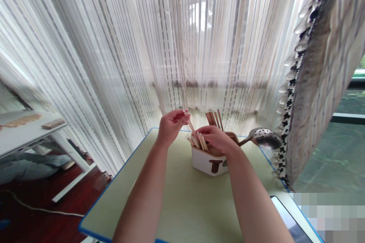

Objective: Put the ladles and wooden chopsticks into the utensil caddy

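Note:
My left hand (pixel 172 126) pinches the top of a pair of wrapped disposable chopsticks (pixel 191 124), which slant down toward a white utensil holder (pixel 207 164) with a brown rim. Over the holder, my right hand (pixel 216 139) has its fingers bent around the tops of other wrapped chopsticks (pixel 196 143) standing in the near left part. Several brown chopsticks (pixel 211 118) rise behind that hand. A metal slotted spoon (pixel 265 138) leans out to the right. My right hand and forearm hide part of the holder.
The holder stands on a pale green table (pixel 182 205) with a blue edge. A tablet-like device (pixel 291 218) lies at the near right. Striped sheer curtains (pixel 137 45) hang behind. A white desk (pixel 25 133) and a person's legs (pixel 31 167) are at left.

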Available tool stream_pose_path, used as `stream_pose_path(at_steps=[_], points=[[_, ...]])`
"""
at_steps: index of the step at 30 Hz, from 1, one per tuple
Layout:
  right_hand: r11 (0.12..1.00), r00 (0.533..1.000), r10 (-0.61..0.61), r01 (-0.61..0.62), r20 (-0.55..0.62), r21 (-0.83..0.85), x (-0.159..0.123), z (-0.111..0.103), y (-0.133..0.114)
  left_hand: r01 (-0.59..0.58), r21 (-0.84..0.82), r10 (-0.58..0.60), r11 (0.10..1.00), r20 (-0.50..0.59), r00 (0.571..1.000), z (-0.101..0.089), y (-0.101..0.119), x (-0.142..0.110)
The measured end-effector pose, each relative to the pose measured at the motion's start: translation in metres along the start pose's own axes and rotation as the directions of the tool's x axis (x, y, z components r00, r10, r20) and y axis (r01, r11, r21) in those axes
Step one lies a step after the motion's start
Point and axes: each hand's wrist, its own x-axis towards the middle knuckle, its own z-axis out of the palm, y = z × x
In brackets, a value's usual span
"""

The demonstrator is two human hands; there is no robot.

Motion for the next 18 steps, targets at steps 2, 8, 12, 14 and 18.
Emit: stream_pose_path(at_steps=[2,8,12,14,18], points=[[0.998,1.000,-0.014,0.014,0.002,-0.056,0.001,-0.001,0.002,0.015,0.004,-0.015,1.000,-0.015,1.000,-0.001,0.001,0.000],[0.973,0.999,-0.032,0.034,0.010,-0.228,0.002,-0.005,0.005,0.112,0.056,-0.119,0.992,0.145,0.982,-0.010,0.006,-0.002],[0.979,0.998,-0.040,0.049,0.047,-0.199,0.000,-0.006,0.004,0.140,0.114,-0.164,0.984,0.240,0.957,-0.018,0.012,-0.003],[0.985,0.999,-0.021,0.030,0.049,-0.172,-0.001,-0.005,0.002,0.133,0.173,-0.181,0.976,0.306,0.935,-0.022,0.015,-0.004],[0.995,0.999,0.035,-0.031,0.039,-0.092,-0.003,-0.004,-0.001,0.082,0.318,-0.233,0.944,0.473,0.850,-0.029,0.018,-0.005]])
